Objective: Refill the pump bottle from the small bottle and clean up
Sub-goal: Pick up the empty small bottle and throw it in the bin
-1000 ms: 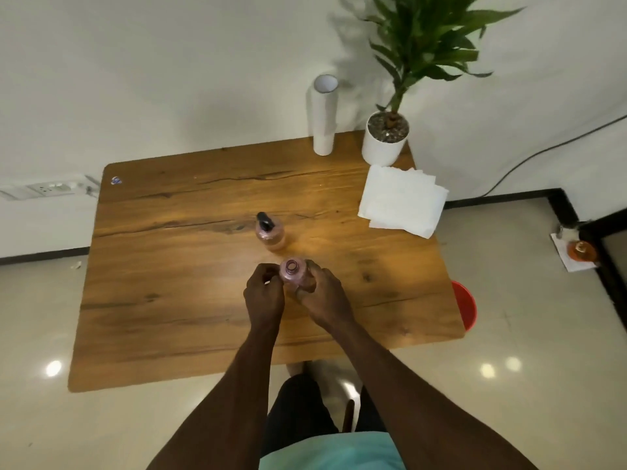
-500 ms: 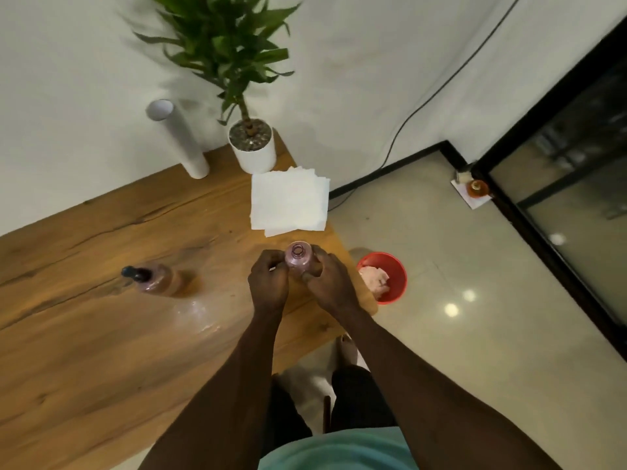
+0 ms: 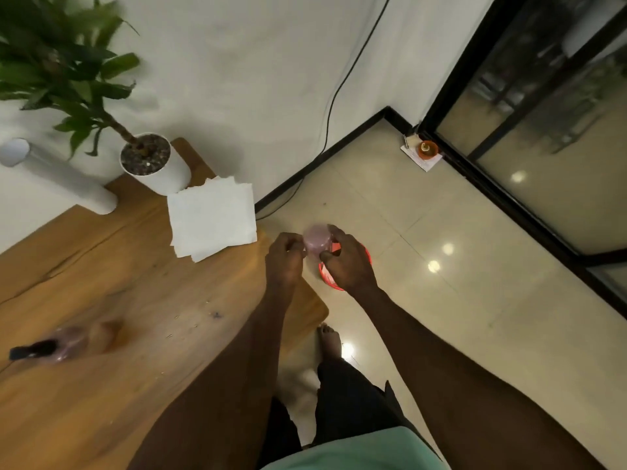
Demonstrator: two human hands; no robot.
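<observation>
The small bottle [image 3: 317,239] is held past the right edge of the surface [image 3: 142,300], above the red bin [image 3: 326,278] on the floor, gripped by the curled fingers of the left hand [image 3: 284,262] and right hand [image 3: 346,262]. It is best released only once centred over the bin, since the blurred pump bottle [image 3: 64,342] stands well apart at the near left.

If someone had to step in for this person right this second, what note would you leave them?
Hands: right hand grips the small pink bottle; left hand pinches at its side. Both hold it off the table edge, above the red bin on the floor.
Things: pump bottle with black top is on the table, far left, blurred. White napkins lie near the plant pot.
Done: cannot tell whether the refill is finished.
Left: probably drop the small bottle into the bin, then wipe the table with a napkin.
</observation>
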